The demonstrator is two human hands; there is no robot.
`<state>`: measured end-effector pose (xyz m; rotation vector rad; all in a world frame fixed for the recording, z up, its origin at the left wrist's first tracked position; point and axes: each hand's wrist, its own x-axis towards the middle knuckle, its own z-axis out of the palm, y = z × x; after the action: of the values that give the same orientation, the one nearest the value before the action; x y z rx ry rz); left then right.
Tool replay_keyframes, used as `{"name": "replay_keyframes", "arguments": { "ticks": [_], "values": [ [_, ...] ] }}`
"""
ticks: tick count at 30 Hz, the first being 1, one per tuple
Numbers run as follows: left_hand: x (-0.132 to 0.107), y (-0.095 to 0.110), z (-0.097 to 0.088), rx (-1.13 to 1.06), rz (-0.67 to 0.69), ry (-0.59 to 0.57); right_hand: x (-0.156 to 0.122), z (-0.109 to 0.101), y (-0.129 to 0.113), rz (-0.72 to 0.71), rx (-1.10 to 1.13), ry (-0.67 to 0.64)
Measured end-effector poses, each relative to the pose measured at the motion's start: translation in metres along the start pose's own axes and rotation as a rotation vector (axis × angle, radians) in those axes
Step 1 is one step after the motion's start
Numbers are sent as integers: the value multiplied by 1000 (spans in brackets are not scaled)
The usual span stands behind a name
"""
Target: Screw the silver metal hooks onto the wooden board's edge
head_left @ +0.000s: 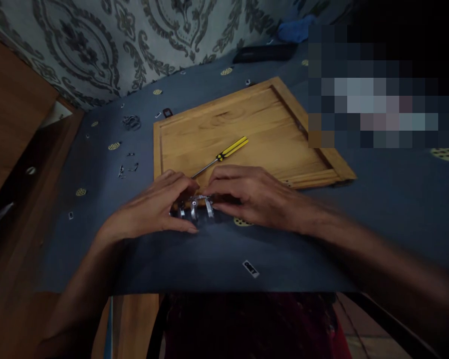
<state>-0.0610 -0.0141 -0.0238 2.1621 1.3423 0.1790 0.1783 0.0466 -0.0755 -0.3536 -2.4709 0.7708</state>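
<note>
My left hand (157, 204) and my right hand (252, 197) meet over a small shiny metal part (194, 208) with several curved silver bands, lying on the dark blue cloth (209, 259) just in front of a wooden tray (247, 129). Both hands curl their fingers round the metal part from either side, fingertips pinching its top. A screwdriver (224, 154) with a yellow and black handle lies on the tray, its shaft pointing toward my hands.
Small metal bits (127, 169) and a wire clump (131, 121) lie scattered on the cloth to the left. A small white tag (250, 269) sits near the front edge. A patterned wall rises behind; a black flat object (264, 52) lies far back.
</note>
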Motion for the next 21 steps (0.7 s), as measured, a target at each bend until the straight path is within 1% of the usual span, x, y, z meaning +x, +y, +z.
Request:
{"name": "replay_keyframes", "arguments": {
  "ticks": [4, 10, 21],
  "values": [
    [2, 6, 2, 48, -36, -35, 0, 5, 2, 1, 15, 0],
    [1, 4, 6, 63, -4, -40, 0, 11, 5, -18, 40, 22],
    [3, 6, 8, 76, 7, -41, -1, 15, 11, 8, -48, 66]
  ]
}}
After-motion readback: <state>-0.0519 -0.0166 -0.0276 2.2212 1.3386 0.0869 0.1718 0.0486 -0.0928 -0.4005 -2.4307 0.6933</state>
